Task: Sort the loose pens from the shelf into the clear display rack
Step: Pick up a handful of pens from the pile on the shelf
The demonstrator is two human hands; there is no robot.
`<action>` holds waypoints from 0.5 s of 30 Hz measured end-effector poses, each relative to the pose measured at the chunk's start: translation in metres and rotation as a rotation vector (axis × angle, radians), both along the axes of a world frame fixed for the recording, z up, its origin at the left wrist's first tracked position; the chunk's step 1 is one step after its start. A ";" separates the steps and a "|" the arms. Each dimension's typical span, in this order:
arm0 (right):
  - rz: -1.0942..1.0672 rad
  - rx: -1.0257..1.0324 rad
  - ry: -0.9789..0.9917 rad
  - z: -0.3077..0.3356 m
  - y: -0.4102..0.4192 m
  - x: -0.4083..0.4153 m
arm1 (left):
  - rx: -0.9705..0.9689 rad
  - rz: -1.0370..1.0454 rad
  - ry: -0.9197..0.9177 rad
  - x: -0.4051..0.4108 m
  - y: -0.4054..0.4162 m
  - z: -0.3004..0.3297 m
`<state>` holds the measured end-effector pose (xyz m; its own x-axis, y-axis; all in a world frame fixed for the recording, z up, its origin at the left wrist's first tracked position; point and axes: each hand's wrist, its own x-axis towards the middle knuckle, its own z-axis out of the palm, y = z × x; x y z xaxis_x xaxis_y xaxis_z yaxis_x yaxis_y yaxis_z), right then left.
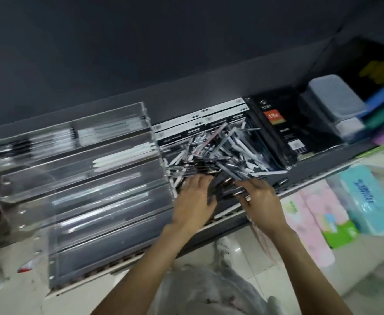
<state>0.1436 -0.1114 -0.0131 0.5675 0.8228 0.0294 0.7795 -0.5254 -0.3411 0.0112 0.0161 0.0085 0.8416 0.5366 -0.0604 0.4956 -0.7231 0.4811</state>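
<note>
Loose pens (pixel 211 153) heaped in tangled pile on dark shelf (pixel 304 165), just right of clear display rack (pixel 77 178). Rack tiered; upper trays hold few rows of black and white pens, lower trays blurred. Left hand (pixel 194 198) at pile's front edge, fingers spread and reaching into pens; whether it grips any, cannot tell. Right hand (pixel 260 196) beside it, fingers curled among dark pens; grip unclear through motion blur. Black boxed packs (pixel 277 126) behind pile.
</note>
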 end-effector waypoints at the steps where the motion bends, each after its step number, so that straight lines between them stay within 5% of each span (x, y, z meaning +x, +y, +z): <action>1: 0.044 -0.016 -0.010 -0.003 -0.002 0.011 | 0.019 0.057 0.040 0.012 0.003 -0.008; 9: 0.405 -0.123 -0.043 -0.012 0.014 0.051 | 0.061 0.342 0.378 0.048 0.027 -0.041; 15: 0.524 -0.221 -0.074 -0.022 0.030 0.055 | 0.120 0.342 0.301 0.050 0.023 -0.043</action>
<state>0.1987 -0.0818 -0.0356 0.0851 0.9848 -0.1517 0.9726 -0.1151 -0.2019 0.0613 0.0395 -0.0350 0.5700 0.7981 -0.1951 0.8196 -0.5359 0.2024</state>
